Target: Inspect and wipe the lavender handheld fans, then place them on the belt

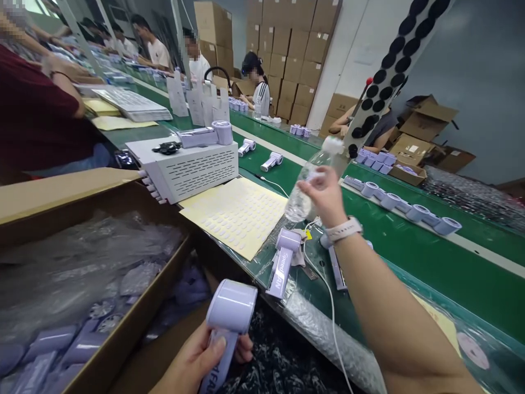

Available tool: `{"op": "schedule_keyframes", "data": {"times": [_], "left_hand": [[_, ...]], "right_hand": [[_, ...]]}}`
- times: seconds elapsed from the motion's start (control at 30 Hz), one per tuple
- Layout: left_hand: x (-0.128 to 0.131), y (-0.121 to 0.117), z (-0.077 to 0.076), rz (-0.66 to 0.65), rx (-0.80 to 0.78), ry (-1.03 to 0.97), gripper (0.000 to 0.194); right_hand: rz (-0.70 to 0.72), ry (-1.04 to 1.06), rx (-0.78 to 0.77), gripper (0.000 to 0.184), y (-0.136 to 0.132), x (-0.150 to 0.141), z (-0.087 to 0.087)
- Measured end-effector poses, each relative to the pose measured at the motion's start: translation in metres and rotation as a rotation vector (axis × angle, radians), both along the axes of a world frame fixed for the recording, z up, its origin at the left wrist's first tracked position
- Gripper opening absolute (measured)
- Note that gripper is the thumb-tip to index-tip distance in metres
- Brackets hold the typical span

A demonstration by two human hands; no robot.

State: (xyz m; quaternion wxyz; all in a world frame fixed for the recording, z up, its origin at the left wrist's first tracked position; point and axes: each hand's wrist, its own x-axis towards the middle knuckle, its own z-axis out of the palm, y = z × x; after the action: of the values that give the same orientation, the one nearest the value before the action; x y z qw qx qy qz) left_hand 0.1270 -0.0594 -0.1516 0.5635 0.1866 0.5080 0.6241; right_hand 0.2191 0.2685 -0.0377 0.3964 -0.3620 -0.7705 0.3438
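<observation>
Gripping a near lilac fan (231,309) in your left hand (199,353), you pinch a clear bottle (300,197) farther right with your right hand (327,198).

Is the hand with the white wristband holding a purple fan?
No, that right hand holds a clear bottle, while the left hand holds the purple fan.

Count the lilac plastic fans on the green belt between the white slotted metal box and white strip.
2: one fan by the box, another farther right; the box may hide others.
</observation>
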Motion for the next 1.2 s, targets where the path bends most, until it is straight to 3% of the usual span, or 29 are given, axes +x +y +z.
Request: {"op": "schedule_keyframes", "data": {"times": [0.07, 0.17, 0.23, 0.3, 0.4, 0.5, 0.7, 0.87, 1.03, 1.2], "left_hand": [[0.002, 0.015, -0.005, -0.104, 0.087, -0.051, 0.052], [0.002, 0.029, -0.016, -0.215, 0.146, -0.112, 0.042], [0.0, 0.034, -0.02, -0.231, 0.161, -0.133, 0.039], [-0.002, 0.038, -0.02, -0.258, 0.187, -0.159, 0.04], [-0.004, 0.04, -0.014, -0.295, 0.21, -0.171, 0.042], [-0.006, 0.036, -0.008, -0.301, 0.185, -0.141, 0.041], [-0.003, 0.028, -0.001, -0.242, 0.064, -0.147, 0.043], [0.0, 0.031, 0.004, -0.216, 0.077, -0.168, 0.042], [0.0, 0.036, 0.008, -0.193, 0.08, -0.218, 0.041], [-0.005, 0.037, 0.009, -0.133, 0.057, -0.247, 0.044]], "right_hand": [[-0.034, -0.127, 0.155, 0.066, -0.01, 0.031, 0.026], [-0.008, -0.816, 0.279, 0.075, -0.029, 0.07, 0.051], [0.035, -1.248, 0.29, 0.073, -0.043, 0.082, 0.051], [0.069, -1.451, 0.306, 0.065, -0.053, 0.081, 0.042], [0.108, -1.504, 0.333, 0.042, -0.061, 0.071, 0.029], [0.165, -1.544, 0.366, 0.023, -0.061, 0.061, 0.029], [0.213, -1.543, 0.447, 0.017, -0.046, 0.051, 0.039], [0.224, -1.52, 0.459, 0.009, -0.037, 0.052, 0.033], [0.174, -1.442, 0.415, 0.025, -0.031, 0.063, 0.021], [-0.012, -1.205, 0.386, 0.049, -0.007, 0.064, 0.035]]}}
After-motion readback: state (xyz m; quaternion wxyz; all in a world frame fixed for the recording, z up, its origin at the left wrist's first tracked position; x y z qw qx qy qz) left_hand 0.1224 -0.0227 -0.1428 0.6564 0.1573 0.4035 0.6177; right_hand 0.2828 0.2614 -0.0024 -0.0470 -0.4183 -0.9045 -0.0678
